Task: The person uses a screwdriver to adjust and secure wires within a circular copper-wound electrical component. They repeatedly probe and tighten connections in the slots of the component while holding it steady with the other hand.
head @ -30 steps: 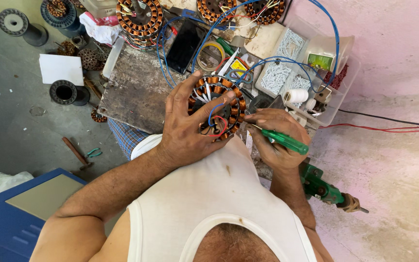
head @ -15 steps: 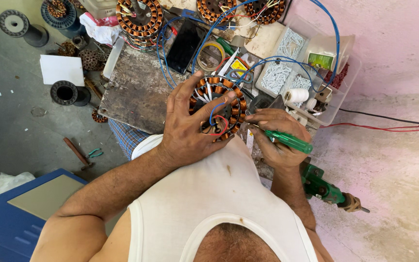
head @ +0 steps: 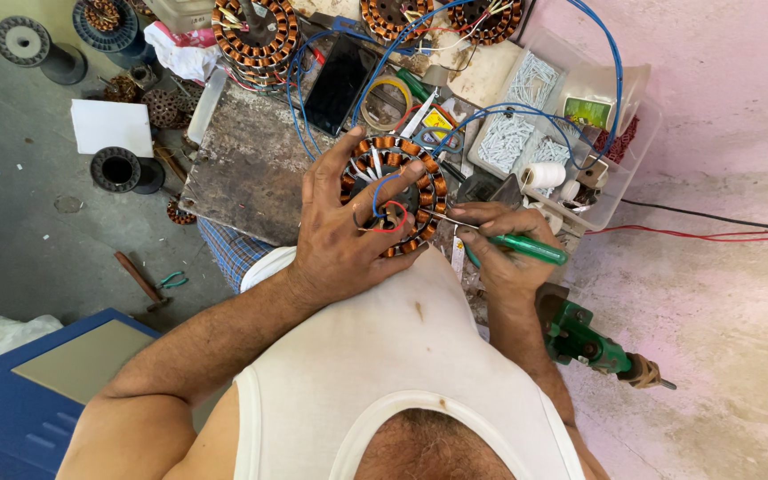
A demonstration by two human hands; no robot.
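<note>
We are pinning a round copper-wound stator (head: 395, 196) against our lap with the left hand (head: 344, 236), fingers spread wide over its face — the thumb reaching toward twelve o'clock, the rest fanned across the coils. The stator is lying flat, face up, just at three o'clock of the worn metal plate (head: 246, 173); being a ring, it has no real long axis, its hub facing up at us.

The right hand (head: 504, 253) is pinching a green-handled screwdriver (head: 500, 238), closed tight around the handle. The tool's long axis is running nearly level, handle at three o'clock, thin tip pointing toward nine o'clock into the stator's rim.

We are judging the risks: the tip could skid off and scrape the coil enamel or jab our spread fingers, since they are lying right in its line. The loose red and blue leads (head: 386, 209) curling over the hub could also snag on the blade — a tug might break them.
</note>
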